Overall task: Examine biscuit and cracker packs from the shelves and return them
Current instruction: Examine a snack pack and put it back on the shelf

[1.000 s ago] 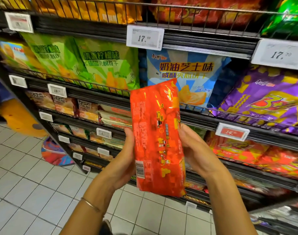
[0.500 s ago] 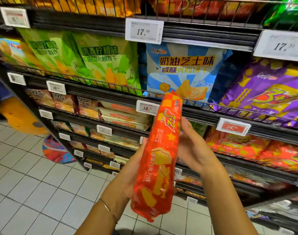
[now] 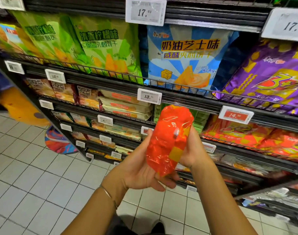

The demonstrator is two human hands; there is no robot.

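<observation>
Left hand (image 3: 140,171), right hand (image 3: 193,150) grip orange pack (image 3: 167,138) pointing shelfward.

The person is wearing a thin metal bangle (image 3: 107,194) on the left wrist, a slim, plain band that is catching a little light along its edge and sitting just below the left hand (image 3: 141,172). The left forearm (image 3: 92,211) and the right forearm (image 3: 219,200) are both showing bare from wrist to the bottom edge of the view. Low between the arms, dark clothing (image 3: 114,224) is showing, and beside it the rounded toe of a dark shoe (image 3: 159,226) is peeking in.
</observation>
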